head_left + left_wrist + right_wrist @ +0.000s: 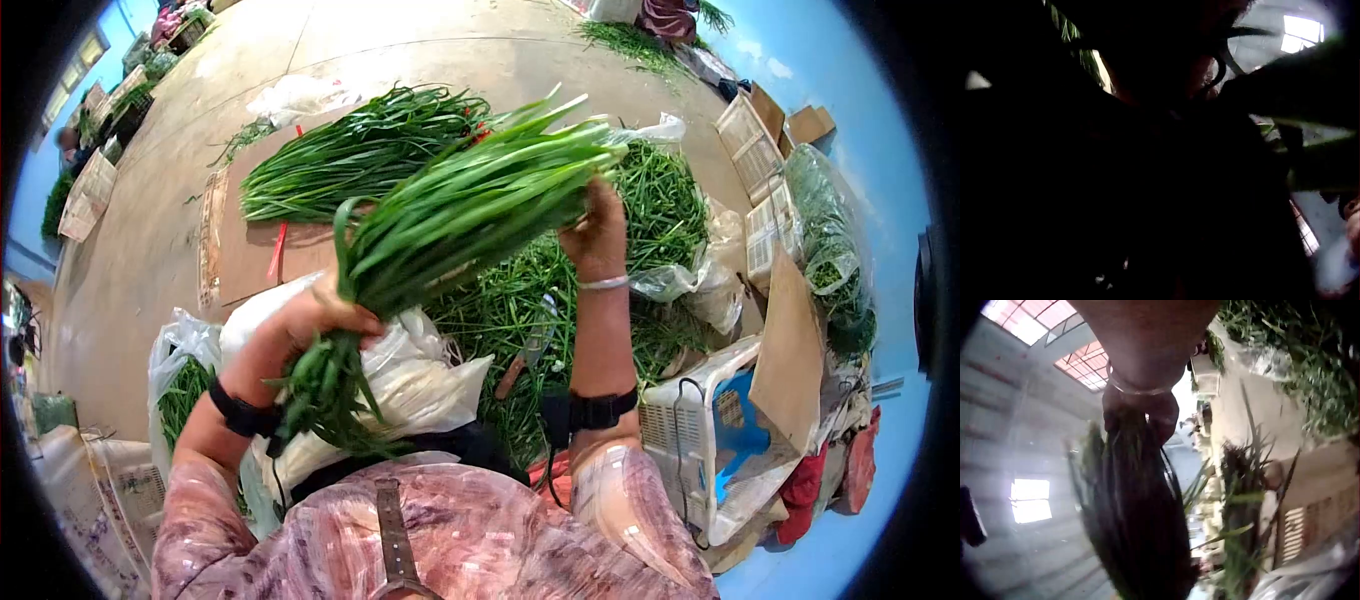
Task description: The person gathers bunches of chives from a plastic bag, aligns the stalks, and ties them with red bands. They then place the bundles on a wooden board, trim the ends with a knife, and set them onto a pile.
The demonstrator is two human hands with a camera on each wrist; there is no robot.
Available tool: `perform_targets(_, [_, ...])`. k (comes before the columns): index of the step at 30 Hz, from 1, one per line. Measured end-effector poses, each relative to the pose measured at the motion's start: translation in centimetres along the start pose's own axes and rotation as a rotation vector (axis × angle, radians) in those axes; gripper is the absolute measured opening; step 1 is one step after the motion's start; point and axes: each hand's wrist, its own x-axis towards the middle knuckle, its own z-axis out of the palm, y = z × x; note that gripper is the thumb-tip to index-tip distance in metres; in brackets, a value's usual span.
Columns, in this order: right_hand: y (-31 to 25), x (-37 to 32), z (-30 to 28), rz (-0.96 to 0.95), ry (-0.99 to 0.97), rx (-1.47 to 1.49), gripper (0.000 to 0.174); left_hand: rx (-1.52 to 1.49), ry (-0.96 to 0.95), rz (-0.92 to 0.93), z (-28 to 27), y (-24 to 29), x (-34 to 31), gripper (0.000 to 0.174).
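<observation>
A thick bunch of long green leafy stalks (480, 205) is held up in the head view, pale ends to the upper right. The left hand (325, 312) grips its leafy lower part, and leaf tips droop below that hand. At the pale end, the right hand (597, 225) grips the bunch from the right side. In the right wrist view the right hand (1141, 412) is curled round the dark bunch (1138, 506). The left wrist view is mostly black, with blurred leaves (1322, 125) at its right.
Another bunch (350, 155) lies on cardboard (222, 240) with a red strip (278, 250). Loose greens (660, 200) and a knife (530, 350) lie in front of the person. A white crate (660, 420) stands at right, white plastic (430, 385) near the lap.
</observation>
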Motion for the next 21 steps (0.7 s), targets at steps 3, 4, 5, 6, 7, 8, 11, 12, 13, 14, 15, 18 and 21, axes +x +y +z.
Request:
perform_targets(3, [1.1, -1.6, 0.6, 0.046, 0.052, -0.214, 0.026, -0.012, -0.063, 0.017, -1.2, 3.3, -4.0, 0.039])
perform_targets(4, [1.7, -3.0, 0.6, 0.068, 0.011, -0.18, 0.023, -0.08, -0.058, -0.046, -2.9, 1.4, -4.6, 0.04])
perform_targets(5, [2.9, -3.7, 0.1, 0.17, 0.063, -0.308, 0.019, -0.076, -0.015, -0.067, -3.6, 0.1, -6.0, 0.038])
perform_targets(6, [3.7, -4.0, -0.3, 0.255, 0.109, -0.442, 0.015, -0.064, 0.017, -0.074, -3.6, -0.1, -7.0, 0.037])
perform_targets(7, [3.7, -5.1, -0.2, 0.335, 0.065, -0.625, 0.011, -0.085, -0.035, -0.155, -5.0, -1.2, -8.2, 0.041])
perform_targets(8, [5.6, -5.8, -1.6, 0.238, -0.037, -0.529, 0.017, -0.338, -0.079, -0.115, -5.2, -2.7, -9.2, 0.04])
perform_targets(11, [6.8, -8.1, -1.0, 0.449, -0.07, -0.615, 0.02, -0.434, -0.029, -0.205, -5.9, -6.9, -12.5, 0.039])
perform_targets(12, [7.5, -8.5, -1.0, 0.463, -0.128, -0.619, 0.019, -0.487, -0.009, -0.228, -6.0, -8.4, -13.3, 0.038])
perform_targets(13, [7.8, -8.8, -1.4, 0.491, -0.159, -0.705, 0.019, -0.487, 0.002, -0.237, -6.1, -9.6, -13.9, 0.038])
perform_targets(14, [8.2, -9.2, -1.8, 0.522, -0.193, -0.79, 0.018, -0.488, 0.015, -0.246, -6.0, -10.4, -14.6, 0.037])
perform_targets(15, [8.5, -9.5, -1.9, 0.486, -0.205, -0.77, 0.018, -0.514, 0.064, -0.255, -5.3, -10.6, -15.0, 0.037])
perform_targets(18, [7.8, -9.8, -1.8, 0.512, -0.221, -0.812, 0.019, -0.486, -0.008, -0.305, -5.5, -12.6, -15.3, 0.03])
perform_targets(21, [7.2, -9.8, -1.2, 0.565, -0.165, -0.772, 0.015, -0.693, -0.008, -0.294, -4.7, -13.5, -15.2, 0.027])
